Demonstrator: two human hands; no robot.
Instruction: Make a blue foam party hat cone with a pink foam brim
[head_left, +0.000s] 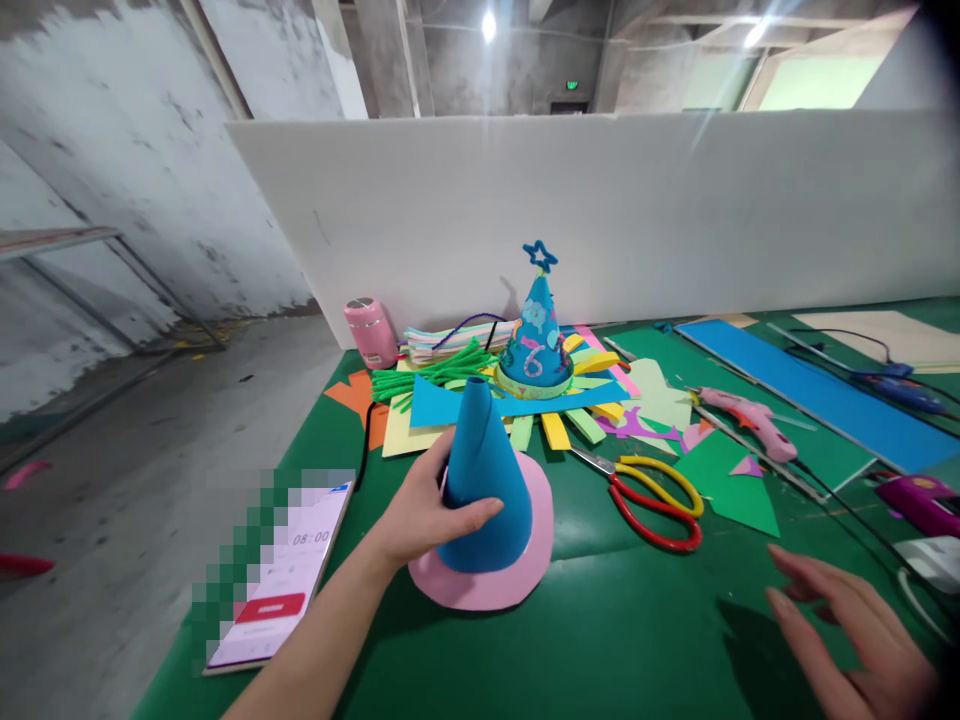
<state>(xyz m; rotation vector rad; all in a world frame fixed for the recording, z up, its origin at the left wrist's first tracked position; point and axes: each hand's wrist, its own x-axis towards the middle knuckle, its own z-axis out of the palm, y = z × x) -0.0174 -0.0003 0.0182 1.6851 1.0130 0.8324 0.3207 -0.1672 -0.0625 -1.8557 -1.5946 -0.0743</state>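
Head view: the left hand (431,515) is clamped around the side of the blue cone (499,490), which stands upright on the pink disc (487,592) on the green table (600,640). The right hand (844,625) is apart, fingers spread, nothing visible in it. Excess thumb pressure could crease the cone or open its overlapping seam. Sideways force could shift it, if unbonded; bonding cannot be determined.

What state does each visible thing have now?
Plain blue rolled cone: upright, left hand gripping it
Decorated blue cone hat: upright
Red-and-yellow-handled metal scissors: lying, blades seemingly shut
Pink plastic glue gun: lying on its side
Flat rectangular phone: screen lit
Pink cylindrical container: upright
Right hand: open, seemingly empty
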